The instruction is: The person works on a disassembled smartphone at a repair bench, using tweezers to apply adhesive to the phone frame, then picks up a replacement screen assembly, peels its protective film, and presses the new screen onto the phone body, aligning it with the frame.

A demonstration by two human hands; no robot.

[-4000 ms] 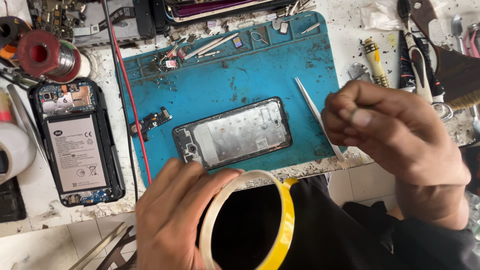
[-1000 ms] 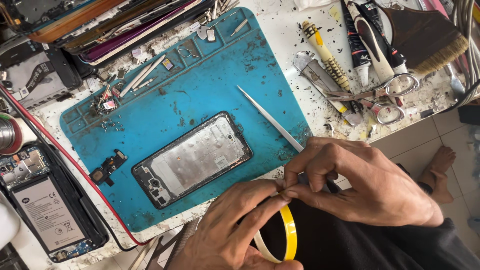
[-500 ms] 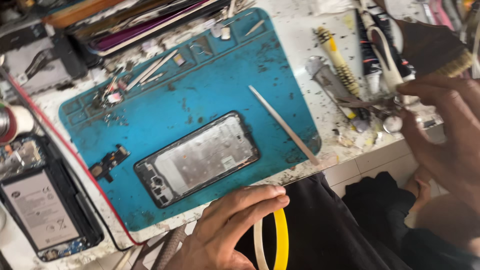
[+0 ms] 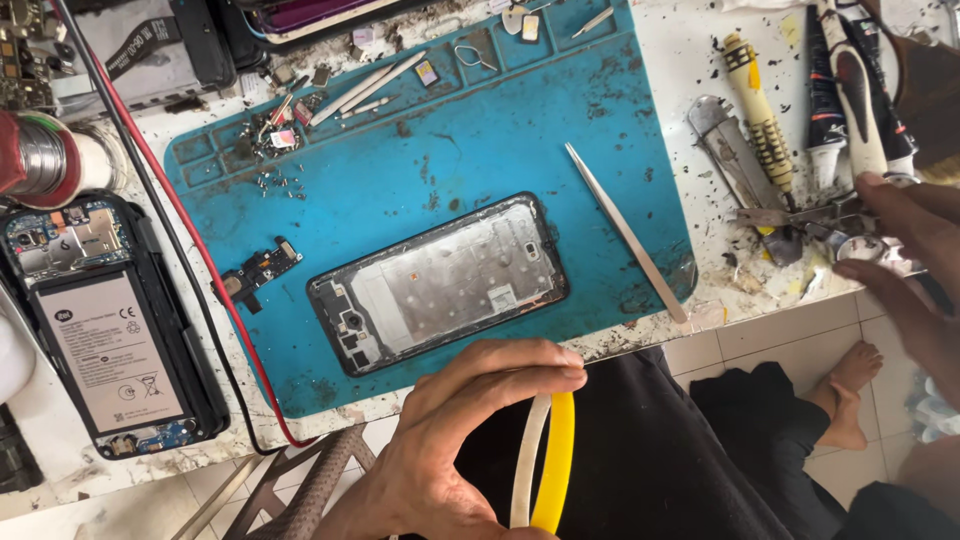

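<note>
Your left hand (image 4: pixel 455 440) pinches the yellow tape roll (image 4: pixel 545 465) edge-on below the bench edge; keep it steady there. Your right hand (image 4: pixel 905 265) spreads open over the scissors (image 4: pixel 800 215), probably just touching them. Close on the handles, not the blades. The phone frame (image 4: pixel 440 280) and tweezers (image 4: pixel 625 230) lie on the stained blue mat (image 4: pixel 420 160), on a debris-strewn white bench (image 4: pixel 720 290) above a tiled floor.

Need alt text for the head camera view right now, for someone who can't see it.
The left hand holds a yellow tape roll at the bench edge, while the right hand reaches scissors among tools. An opened phone frame and tweezers lie on the blue mat.
</note>
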